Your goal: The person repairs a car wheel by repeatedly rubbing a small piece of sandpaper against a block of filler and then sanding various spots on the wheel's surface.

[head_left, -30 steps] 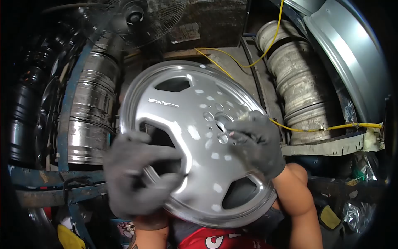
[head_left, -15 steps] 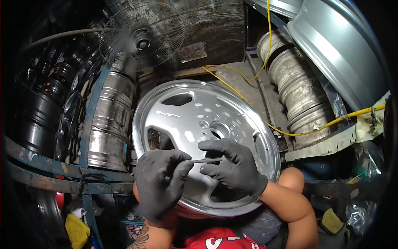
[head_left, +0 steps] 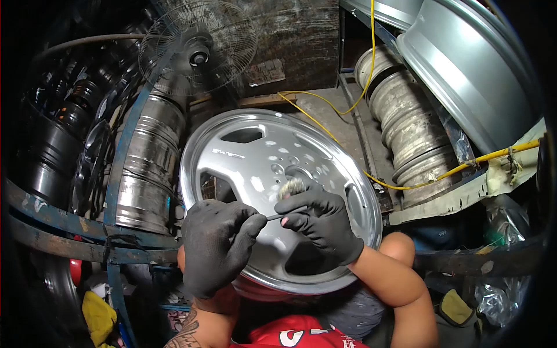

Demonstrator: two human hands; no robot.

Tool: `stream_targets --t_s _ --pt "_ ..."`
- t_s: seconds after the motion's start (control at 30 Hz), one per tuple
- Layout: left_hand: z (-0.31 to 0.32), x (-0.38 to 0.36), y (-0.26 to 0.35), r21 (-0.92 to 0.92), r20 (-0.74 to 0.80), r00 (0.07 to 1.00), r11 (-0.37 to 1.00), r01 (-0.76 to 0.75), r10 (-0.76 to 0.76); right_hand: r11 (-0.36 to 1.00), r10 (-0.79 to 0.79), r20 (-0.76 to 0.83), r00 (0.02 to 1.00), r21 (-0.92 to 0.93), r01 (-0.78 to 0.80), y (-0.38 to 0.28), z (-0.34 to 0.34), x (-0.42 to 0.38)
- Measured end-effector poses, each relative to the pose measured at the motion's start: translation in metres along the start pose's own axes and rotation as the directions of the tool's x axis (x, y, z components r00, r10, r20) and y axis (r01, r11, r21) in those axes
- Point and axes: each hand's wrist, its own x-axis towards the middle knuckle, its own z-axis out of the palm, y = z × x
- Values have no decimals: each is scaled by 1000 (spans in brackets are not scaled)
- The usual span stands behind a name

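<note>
A silver alloy wheel rim [head_left: 235, 169] lies face up across my lap, with shiny patches around its centre hole. My hands wear dark grey gloves and are raised above its near half. My left hand [head_left: 219, 243] pinches one end of a thin dark strip [head_left: 277, 217] between thumb and forefinger. My right hand [head_left: 319, 219] closes its fingers around the strip's other end; a fingertip shows through the glove. Just above my right forefinger is a blurred whitish, fuzzy patch [head_left: 292, 188], whose kind I cannot make out.
Stacked metal rims [head_left: 146, 156] stand in a blue frame [head_left: 123, 162] on the left. More dull rims [head_left: 409, 124] and a large silver rim [head_left: 470, 69] are on the right. A fan [head_left: 198, 57] stands ahead. A yellow hose [head_left: 418, 187] crosses the right side.
My right hand's fingers have closed in on the strip, and less of it shows between the hands. The whitish patch has appeared above my right forefinger. The view has shifted slightly.
</note>
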Motion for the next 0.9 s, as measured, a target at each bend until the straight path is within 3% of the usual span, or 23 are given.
stream_targets --t_s 0.1,0.13,0.23,0.27,0.3,0.37,0.4,0.43,0.5,0.53,0.63,0.73,0.9 --pt "1 0 -3 27 37 998 998 -53 52 975 -164 -40 986 -160 156 -1 5 1" --pt "1 1 -4 17 44 995 996 -90 89 978 -153 -33 988 -148 146 -1 6 0" --pt "1 2 -7 22 61 989 990 -137 136 1000 -6 -75 997 25 7 -5 13 -7" --pt "1 2 -7 28 70 988 989 -143 141 988 127 -93 988 -77 -134 -16 9 -7" --pt "0 2 -8 39 55 989 990 -137 135 995 21 -106 994 -94 -31 -16 8 -4" --pt "1 1 -9 57 30 991 990 -129 127 996 -43 -17 999 -84 42 -15 -12 0" --pt "4 1 -9 37 -20 995 994 -100 100 904 -107 40 993 -413 114 -17 -23 1" --pt "6 2 -7 16 -35 996 997 -80 81 780 -186 149 971 -579 238 -21 -29 4" --pt "4 3 -5 -22 -67 997 999 -42 40 413 -262 403 877 -775 479 -27 -33 13" --pt "2 3 -8 -28 -43 996 997 -76 74 317 -326 474 818 -760 567 -25 -28 15" --pt "-2 2 -16 -54 20 988 987 -151 152 349 -238 537 809 -730 587 -22 -15 10" --pt "-5 4 -15 -72 27 989 987 -141 143 410 -284 471 835 -727 550 -20 -9 10" --pt "-1 6 -13 -88 -22 989 986 -145 143 628 -271 298 915 -665 403 -16 -2 1"
